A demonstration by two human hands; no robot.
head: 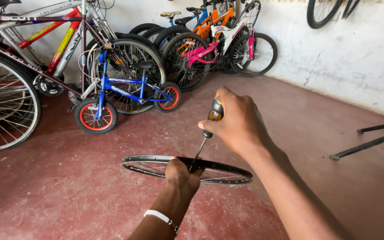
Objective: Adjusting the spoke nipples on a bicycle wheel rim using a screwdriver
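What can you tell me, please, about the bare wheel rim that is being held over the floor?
The wheel rim is a thin black hoop, metal by its look, with fine silver spokes inside and no tyre. It lies almost flat, seen edge-on as a narrow oval, above the red floor. The left hand grips its near edge from below. The right hand holds a screwdriver whose tip comes down at the rim beside the left hand. The hub is hidden.

Left hand (pixel 181 174) clenched low; right hand (pixel 236 120) fisted above it.
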